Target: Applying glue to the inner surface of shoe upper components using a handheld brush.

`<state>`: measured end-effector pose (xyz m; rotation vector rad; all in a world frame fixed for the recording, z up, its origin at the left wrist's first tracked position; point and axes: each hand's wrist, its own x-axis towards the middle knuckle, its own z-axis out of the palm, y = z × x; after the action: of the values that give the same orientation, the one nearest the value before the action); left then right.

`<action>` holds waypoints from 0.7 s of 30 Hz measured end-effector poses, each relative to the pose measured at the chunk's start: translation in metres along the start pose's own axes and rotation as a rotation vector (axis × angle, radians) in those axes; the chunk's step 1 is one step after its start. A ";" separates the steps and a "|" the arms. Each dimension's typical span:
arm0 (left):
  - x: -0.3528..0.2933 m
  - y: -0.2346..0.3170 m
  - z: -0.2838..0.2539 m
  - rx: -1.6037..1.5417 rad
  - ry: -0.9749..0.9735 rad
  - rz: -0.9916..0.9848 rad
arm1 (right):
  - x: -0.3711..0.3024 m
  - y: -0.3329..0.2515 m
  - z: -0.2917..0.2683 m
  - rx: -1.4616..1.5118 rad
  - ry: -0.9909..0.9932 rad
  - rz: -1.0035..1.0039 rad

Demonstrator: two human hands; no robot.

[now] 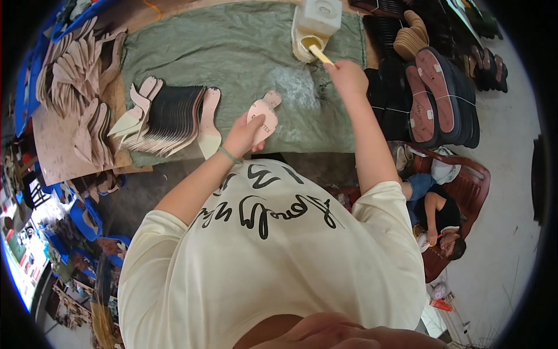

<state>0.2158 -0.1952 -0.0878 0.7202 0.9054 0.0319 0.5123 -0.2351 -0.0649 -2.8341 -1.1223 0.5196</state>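
My left hand (241, 135) is closed around a pale pink insole (263, 120), thumb on top, above the near edge of the cloth-covered table. My right hand (350, 80) reaches forward and grips the flat yellow handle of a brush (321, 55). The brush's lower end is hidden in the opening of a white plastic glue container (319, 18), whose rim is crusted yellowish. Left of my left hand stands a long row of stacked insoles (174, 116), dark between pink end pieces. A single pink insole (211, 116) leans at the row's right end.
Green cloth (232, 46) covers the table, with a whitish stain near my right hand. Loose pink insoles (81, 70) are heaped at the far left. Tied bundles of dark soles (442, 93) lie at the right. A person (444, 215) sits in a reddish chair (474, 174) lower right.
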 end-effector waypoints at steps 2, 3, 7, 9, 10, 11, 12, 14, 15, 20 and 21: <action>0.001 -0.001 -0.001 -0.050 -0.007 -0.021 | -0.007 0.004 0.003 0.007 -0.049 0.008; 0.001 -0.002 -0.002 -0.098 -0.017 -0.044 | -0.012 0.007 0.003 0.014 -0.096 0.018; -0.005 -0.003 -0.012 -0.105 -0.003 -0.149 | -0.057 0.023 0.004 0.176 -0.156 -0.018; -0.006 0.000 -0.018 -0.065 0.055 -0.243 | -0.090 0.030 0.022 0.561 -0.182 -0.075; -0.006 -0.001 -0.019 -0.065 0.054 -0.246 | -0.112 0.028 0.032 0.710 -0.184 -0.086; -0.005 -0.002 -0.020 -0.083 0.067 -0.242 | -0.131 0.023 0.037 0.714 -0.231 -0.081; -0.004 -0.003 -0.022 -0.101 0.078 -0.238 | -0.151 0.013 0.043 0.765 -0.207 -0.105; -0.001 -0.006 -0.025 -0.128 0.097 -0.249 | -0.175 -0.003 0.045 0.722 -0.244 -0.136; 0.000 -0.006 -0.026 -0.154 0.113 -0.261 | -0.180 -0.007 0.052 0.701 -0.206 -0.184; -0.003 -0.001 -0.023 -0.191 0.127 -0.287 | -0.181 -0.019 0.060 0.640 -0.123 -0.249; -0.003 0.002 -0.020 -0.176 0.147 -0.290 | -0.177 -0.019 0.059 0.657 -0.120 -0.232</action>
<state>0.1997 -0.1836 -0.0923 0.4217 1.1258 -0.0926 0.3596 -0.3450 -0.0661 -2.1091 -1.0324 0.8566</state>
